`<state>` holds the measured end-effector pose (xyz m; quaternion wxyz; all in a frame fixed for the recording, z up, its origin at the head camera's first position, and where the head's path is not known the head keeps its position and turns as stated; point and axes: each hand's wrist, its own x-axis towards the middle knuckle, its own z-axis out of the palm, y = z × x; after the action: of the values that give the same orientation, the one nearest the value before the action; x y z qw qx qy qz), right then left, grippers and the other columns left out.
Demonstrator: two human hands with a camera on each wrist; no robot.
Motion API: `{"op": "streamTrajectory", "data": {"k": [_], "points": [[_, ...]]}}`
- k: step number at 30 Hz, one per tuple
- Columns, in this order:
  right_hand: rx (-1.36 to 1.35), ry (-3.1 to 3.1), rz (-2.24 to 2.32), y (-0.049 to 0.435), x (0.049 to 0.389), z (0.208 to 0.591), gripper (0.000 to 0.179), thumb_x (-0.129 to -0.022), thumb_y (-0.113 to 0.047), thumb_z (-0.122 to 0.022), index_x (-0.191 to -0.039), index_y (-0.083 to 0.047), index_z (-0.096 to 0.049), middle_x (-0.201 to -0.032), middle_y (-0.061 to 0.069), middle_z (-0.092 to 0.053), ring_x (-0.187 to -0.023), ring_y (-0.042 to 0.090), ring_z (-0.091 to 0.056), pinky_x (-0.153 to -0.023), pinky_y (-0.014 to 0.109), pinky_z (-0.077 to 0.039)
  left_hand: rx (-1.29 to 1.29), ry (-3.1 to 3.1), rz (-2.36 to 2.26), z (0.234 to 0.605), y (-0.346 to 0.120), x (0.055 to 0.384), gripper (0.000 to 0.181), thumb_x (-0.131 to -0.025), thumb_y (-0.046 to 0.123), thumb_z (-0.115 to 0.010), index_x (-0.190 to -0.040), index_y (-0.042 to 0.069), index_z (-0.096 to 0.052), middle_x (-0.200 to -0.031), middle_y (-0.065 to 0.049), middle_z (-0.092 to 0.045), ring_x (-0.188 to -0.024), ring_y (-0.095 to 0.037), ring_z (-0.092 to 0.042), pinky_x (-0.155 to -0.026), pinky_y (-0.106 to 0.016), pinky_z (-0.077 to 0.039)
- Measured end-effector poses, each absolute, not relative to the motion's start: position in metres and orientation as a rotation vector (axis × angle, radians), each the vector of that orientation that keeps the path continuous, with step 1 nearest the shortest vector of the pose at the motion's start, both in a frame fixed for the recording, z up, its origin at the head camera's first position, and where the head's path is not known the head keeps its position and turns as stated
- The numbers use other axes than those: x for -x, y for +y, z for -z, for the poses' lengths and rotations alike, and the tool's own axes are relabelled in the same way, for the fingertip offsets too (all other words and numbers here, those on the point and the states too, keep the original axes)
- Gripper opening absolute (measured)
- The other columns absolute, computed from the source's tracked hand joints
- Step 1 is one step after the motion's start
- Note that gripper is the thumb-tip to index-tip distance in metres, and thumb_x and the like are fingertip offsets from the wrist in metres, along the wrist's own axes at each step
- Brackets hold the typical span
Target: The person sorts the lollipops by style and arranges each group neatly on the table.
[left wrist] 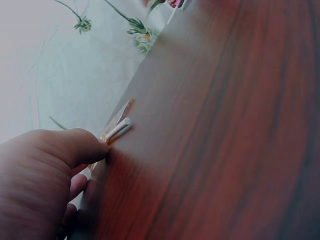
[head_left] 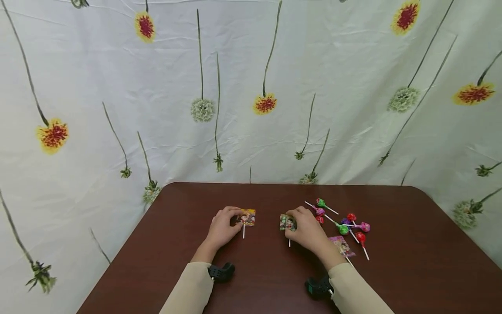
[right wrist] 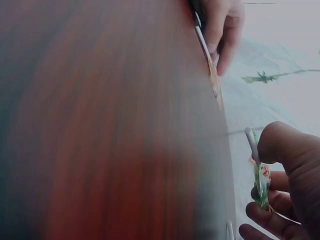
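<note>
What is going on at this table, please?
A person's left hand pinches a flat orange-wrapped lollipop at a dark table, while the right hand pinches a green-wrapped lollipop. The two are held apart. A purple-wrapped lollipop and a loose cluster of round lollipops lie on the table to the right of the right hand.

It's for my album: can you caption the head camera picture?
Left hand pinching an orange-wrapped lollipop, right hand a green-wrapped lollipop, more lollipops scattered on the brown table.
</note>
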<state>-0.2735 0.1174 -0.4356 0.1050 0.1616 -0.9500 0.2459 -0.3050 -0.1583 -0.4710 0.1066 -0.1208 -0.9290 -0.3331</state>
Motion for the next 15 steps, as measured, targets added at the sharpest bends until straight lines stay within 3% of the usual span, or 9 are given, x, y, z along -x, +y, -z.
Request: {"op": "streamTrajectory", "data": {"k": [15], "points": [[-0.484,-2.841,-0.726,0.067,0.297,0.441,0.045,-0.079,-0.02,-0.074,-0.121,-0.005,-0.068,-0.115,0.012,-0.061,-0.101,0.028,-0.057,-0.086,0.044,-0.051,0.349,-2.757,0.922,0.472,-0.158,0.305,0.033,-0.09,0.02,-0.073,-0.122,0.015,-0.07,-0.13,-0.006,-0.061,-0.121,-0.031,-0.054,-0.104,-0.056,-0.038]]}}
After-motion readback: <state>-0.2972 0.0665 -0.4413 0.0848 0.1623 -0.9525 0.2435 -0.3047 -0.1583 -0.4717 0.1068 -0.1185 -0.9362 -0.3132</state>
